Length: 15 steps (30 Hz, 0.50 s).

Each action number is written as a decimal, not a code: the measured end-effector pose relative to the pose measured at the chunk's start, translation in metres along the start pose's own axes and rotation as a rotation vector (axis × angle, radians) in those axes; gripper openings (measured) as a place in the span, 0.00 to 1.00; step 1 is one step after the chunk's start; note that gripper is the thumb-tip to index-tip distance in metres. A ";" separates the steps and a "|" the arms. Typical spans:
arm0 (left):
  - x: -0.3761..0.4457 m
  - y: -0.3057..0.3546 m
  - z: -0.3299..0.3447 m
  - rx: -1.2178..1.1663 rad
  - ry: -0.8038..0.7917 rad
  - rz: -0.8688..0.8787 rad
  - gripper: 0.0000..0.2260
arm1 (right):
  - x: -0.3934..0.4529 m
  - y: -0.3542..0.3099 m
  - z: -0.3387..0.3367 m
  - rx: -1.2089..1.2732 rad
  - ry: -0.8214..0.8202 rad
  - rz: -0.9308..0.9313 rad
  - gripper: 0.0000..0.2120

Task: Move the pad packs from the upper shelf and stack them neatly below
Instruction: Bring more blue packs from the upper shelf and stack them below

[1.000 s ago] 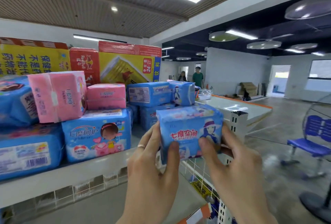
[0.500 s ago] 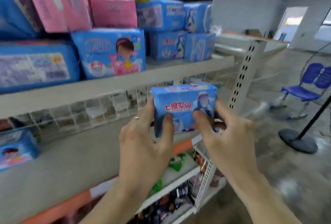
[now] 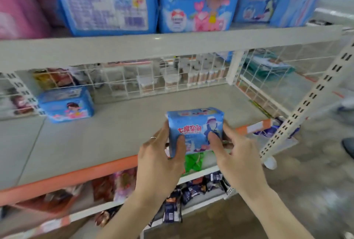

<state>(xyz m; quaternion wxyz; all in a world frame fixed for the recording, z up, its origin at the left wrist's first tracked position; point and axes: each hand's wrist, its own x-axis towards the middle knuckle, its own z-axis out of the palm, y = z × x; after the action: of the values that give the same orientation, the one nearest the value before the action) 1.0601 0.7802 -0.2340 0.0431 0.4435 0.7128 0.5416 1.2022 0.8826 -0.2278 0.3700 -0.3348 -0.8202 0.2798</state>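
The small blue plastic-wrapped pad pack [image 3: 195,130] stands upright, printed front toward the camera, long axis roughly vertical, at the front edge of the grey lower shelf [image 3: 107,135]. The left hand [image 3: 161,154] and right hand [image 3: 235,154] pinch its sides. Half a second ago it hung higher, near the upper shelf [image 3: 134,47].

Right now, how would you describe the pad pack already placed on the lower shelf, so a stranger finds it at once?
Look at the grey lower shelf with the orange front edge, under the crowded upper shelf. Far left, against the white wire back grid, one blue pad pack with a cartoon girl sits alone. The other blue pack is in the grip of two hands, not resting.
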 end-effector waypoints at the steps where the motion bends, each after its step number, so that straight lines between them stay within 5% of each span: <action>1: -0.001 -0.007 -0.005 0.007 -0.005 -0.016 0.05 | 0.001 0.003 0.010 0.006 -0.022 -0.008 0.17; 9: 0.002 -0.075 -0.036 0.110 0.003 -0.171 0.06 | 0.014 0.017 0.093 0.049 -0.174 -0.030 0.19; 15: 0.034 -0.120 -0.036 0.174 -0.018 -0.318 0.12 | 0.061 0.034 0.134 0.000 -0.290 -0.040 0.05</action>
<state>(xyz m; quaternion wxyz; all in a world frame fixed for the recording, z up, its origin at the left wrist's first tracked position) 0.9495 0.7744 -0.3018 0.0959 0.3319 0.8179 0.4601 1.0768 0.9219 -0.3020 0.2532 -0.2742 -0.8716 0.3178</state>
